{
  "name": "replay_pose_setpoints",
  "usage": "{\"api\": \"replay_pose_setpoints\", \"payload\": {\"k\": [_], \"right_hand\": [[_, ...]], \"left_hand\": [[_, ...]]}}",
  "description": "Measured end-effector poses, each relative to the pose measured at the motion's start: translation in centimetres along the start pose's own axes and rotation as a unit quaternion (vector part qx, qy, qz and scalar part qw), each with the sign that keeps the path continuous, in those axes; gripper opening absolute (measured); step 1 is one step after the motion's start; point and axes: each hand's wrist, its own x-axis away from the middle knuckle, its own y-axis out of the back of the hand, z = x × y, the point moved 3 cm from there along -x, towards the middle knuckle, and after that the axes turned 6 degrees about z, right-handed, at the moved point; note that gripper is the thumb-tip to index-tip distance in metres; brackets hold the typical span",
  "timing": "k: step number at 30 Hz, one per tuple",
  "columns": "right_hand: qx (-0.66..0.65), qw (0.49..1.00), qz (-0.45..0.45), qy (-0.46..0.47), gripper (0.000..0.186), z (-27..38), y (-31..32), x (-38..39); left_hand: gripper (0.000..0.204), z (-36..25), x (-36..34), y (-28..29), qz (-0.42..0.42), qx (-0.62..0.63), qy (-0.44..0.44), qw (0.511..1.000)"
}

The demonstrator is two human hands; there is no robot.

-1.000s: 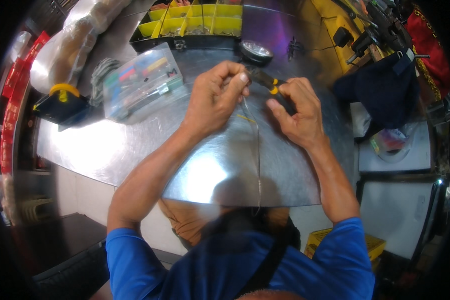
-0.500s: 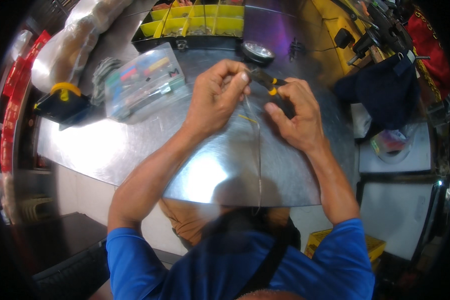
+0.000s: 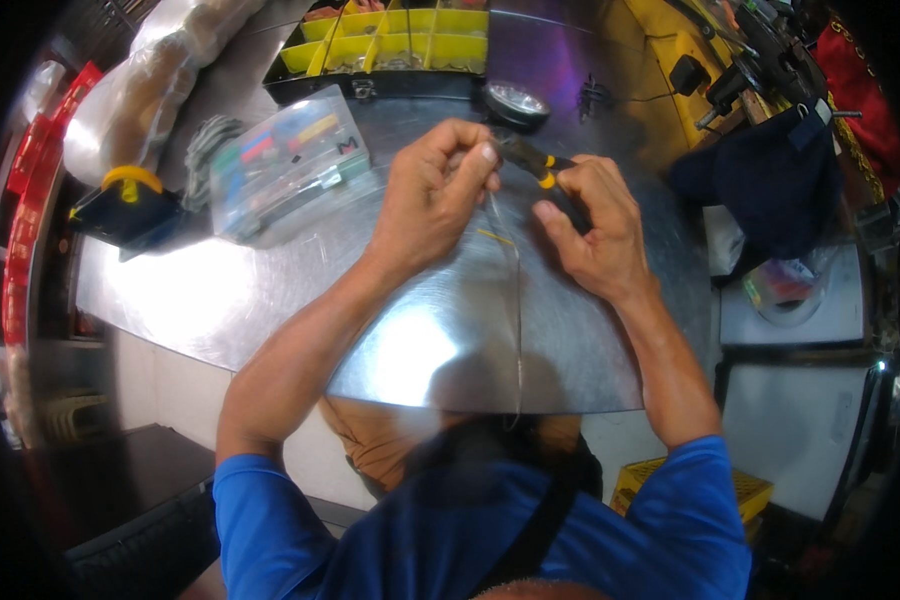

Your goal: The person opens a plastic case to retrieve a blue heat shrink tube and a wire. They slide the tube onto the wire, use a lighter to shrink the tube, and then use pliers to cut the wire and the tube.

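My left hand (image 3: 440, 185) is closed, thumb and fingers pinching the upper end of a thin pale wire (image 3: 518, 320). That wire runs down across the metal table and over its near edge. In my right hand (image 3: 605, 220) is a pair of pliers (image 3: 530, 160) with dark handles and yellow bands. The jaws reach to my left fingertips; what lies between them is too small to make out. One handle shows between my right thumb and fingers. A short thin yellow piece (image 3: 495, 237) appears beside the wire, below my hands.
A clear plastic case (image 3: 290, 165) with coloured contents lies left on the metal table (image 3: 270, 290). Behind stands an organizer box (image 3: 400, 50) with yellow compartments. A round lamp (image 3: 515, 103) sits just beyond the pliers. Dark cloth (image 3: 770, 190) hangs at the right.
Both hands keep almost the same place. My right thumb has shifted slightly, and the pliers' lower handle shows more plainly beside it.
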Motion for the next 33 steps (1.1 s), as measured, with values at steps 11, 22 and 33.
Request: {"api": "replay_pose_setpoints", "payload": {"k": [11,22,33], "right_hand": [[-0.008,0.997,-0.001,-0.079,0.015,0.5,0.0,0.2],[-0.13,0.97,0.019,-0.203,0.015,0.6,-1.3,0.8],[-0.2,0.942,0.067,-0.259,0.018,0.1,-1.3,1.2]], "left_hand": [[0.023,-0.1,-0.3,0.3,0.027,-0.094,0.036,0.995],[0.028,-1.2,-0.6,-0.1,-0.026,-0.293,-0.089,0.952],[0.038,-0.5,-0.9,0.7,0.002,-0.28,-0.067,0.958]]}}
